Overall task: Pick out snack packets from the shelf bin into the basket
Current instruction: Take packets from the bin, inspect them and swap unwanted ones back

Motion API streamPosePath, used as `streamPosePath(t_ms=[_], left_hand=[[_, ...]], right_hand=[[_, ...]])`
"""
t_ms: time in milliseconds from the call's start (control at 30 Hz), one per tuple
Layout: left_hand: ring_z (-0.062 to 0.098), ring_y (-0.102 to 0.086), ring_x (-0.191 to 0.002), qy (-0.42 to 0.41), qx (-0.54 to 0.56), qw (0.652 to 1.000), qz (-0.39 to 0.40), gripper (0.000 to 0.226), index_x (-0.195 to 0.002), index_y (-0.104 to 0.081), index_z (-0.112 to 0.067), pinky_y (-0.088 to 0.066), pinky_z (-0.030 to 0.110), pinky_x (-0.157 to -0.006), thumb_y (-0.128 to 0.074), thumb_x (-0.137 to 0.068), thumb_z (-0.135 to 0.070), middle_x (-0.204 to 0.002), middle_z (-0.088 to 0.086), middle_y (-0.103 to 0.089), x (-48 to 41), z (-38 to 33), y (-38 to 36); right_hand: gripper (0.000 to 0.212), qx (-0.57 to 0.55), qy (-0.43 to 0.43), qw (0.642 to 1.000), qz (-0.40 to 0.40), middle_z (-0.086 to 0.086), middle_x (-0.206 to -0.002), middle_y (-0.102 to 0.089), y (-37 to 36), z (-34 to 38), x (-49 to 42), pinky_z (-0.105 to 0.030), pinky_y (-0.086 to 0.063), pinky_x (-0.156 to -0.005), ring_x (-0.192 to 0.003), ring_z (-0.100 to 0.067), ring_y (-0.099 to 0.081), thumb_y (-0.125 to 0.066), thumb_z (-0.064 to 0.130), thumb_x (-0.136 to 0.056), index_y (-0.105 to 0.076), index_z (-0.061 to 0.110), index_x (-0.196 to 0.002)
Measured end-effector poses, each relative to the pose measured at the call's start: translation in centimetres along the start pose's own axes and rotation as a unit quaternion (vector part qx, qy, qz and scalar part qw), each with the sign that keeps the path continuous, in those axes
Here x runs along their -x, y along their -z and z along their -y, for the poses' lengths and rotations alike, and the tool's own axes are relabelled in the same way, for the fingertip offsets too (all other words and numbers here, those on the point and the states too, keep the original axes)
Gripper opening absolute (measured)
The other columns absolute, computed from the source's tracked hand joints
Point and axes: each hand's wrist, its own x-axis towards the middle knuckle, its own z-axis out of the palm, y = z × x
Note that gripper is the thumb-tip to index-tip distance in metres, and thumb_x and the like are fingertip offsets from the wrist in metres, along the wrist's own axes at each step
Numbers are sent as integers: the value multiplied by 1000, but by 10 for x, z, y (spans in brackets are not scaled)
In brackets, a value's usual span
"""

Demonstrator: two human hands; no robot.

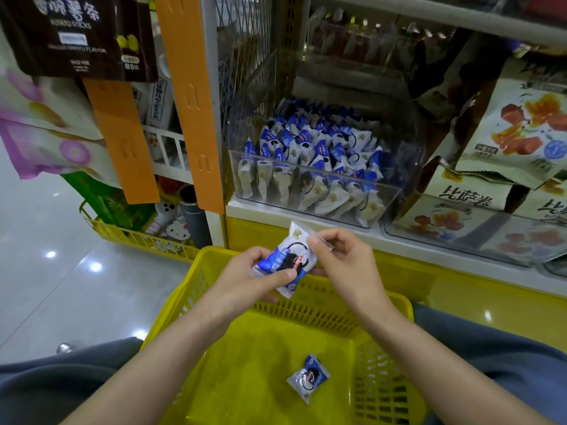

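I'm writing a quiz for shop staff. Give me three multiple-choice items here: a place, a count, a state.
1. Where is the held snack packet? A. over the basket B. on the shelf C. on the floor
2. How many packets lie inside the basket? A. none B. one C. four
3. What holds it? A. nothing B. one hand C. both hands
A: it hangs above the far rim. B: a single packet lies on its floor. C: left hand and right hand both pinch it.
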Motion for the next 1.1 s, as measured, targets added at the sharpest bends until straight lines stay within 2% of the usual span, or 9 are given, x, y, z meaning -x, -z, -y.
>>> streamPosePath(t_ms=[67, 200, 333, 467, 600, 667, 833, 900, 1100], left_hand=[[8, -65, -68, -25, 17, 999, -36, 24, -94, -64, -6, -50, 17, -54, -74, -75, -15, -84, 7, -72, -2, -4, 8], [16, -67, -81, -53, 121, 986, -99, 31, -90, -68, -14, -53, 27, -71, -74, -64, -31, -89, 5, -74, -9, -8, 25], [15, -69, -78, -57, 245, 965, -74, 37, -96, -65, -6, -54, 22, -63, -68, -65, -25, -88, 6, -73, -8, -8, 17], [20, -69, -90, -45, 240, 968, -59, 43, -104, -62, -8, -57, 27, -72, -71, -64, -20, -98, 8, -72, -2, -4, 6], [28, -65, -99, -53, 221, 969, -99, 29, -105, -61, -10, -51, 42, -88, -68, -77, -7, -103, 12, -70, -3, -7, 11], [26, -65, -100, -67, 214, 968, -113, 27, -103, -63, -13, -50, 42, -89, -69, -77, -10, -101, 7, -71, -4, -10, 18], [21, -68, -95, -86, 208, 967, -119, 46, -102, -65, -19, -52, 40, -85, -74, -59, -34, -96, 1, -73, -3, -20, 31], [21, -68, -95, -79, 207, 969, -109, 47, -103, -64, -20, -52, 42, -86, -73, -59, -36, -98, 1, -73, -1, -23, 32], [19, -69, -91, -32, 224, 971, -72, 22, -106, -62, -16, -54, 37, -82, -64, -84, -20, -99, 4, -73, -1, -29, 35]], right_hand=[[3, -71, -58, 995, 34, -10, -80, -66, 3, 6, -3, -26, -58, -62, -68, -10, -66, -58, 8, -88, -57, 11, -87], [18, -64, -75, 988, 121, -8, -76, -65, 1, 13, -2, -17, -52, -52, -56, -2, -63, -58, 0, -86, -52, 12, -98], [22, -57, -81, 983, 154, -15, -89, -68, -9, 10, 6, -19, -54, -56, -62, -8, -65, -60, -3, -84, -52, 2, -104], [22, -79, -100, 979, 158, -12, -85, -69, -15, 9, 7, -21, -56, -58, -63, -10, -65, -61, 0, -84, -52, 4, -103], [22, 64, 28, 988, 140, 4, -89, -70, -16, 13, 9, -21, -53, -67, -74, -1, -64, -66, 14, -82, -53, 23, -98], [27, 116, 118, 982, 95, 12, -92, -65, -10, 25, 5, -11, -48, -72, -84, 5, -61, -66, 26, -80, -50, 33, -101], [22, 221, 242, 945, -13, 18, -100, -58, 12, 68, -42, -1, -41, -79, -94, 9, -55, -58, 27, -87, -54, 27, -108], [19, 297, 227, 927, -20, 10, -99, -61, 14, 80, -75, -4, -42, -76, -87, 3, -57, -58, 23, -89, -60, 21, -108], [30, 420, 34, 905, 52, -10, -107, -66, 20, 77, -142, -24, -44, -83, -93, -17, -59, -65, 24, -86, -64, 5, -109]])
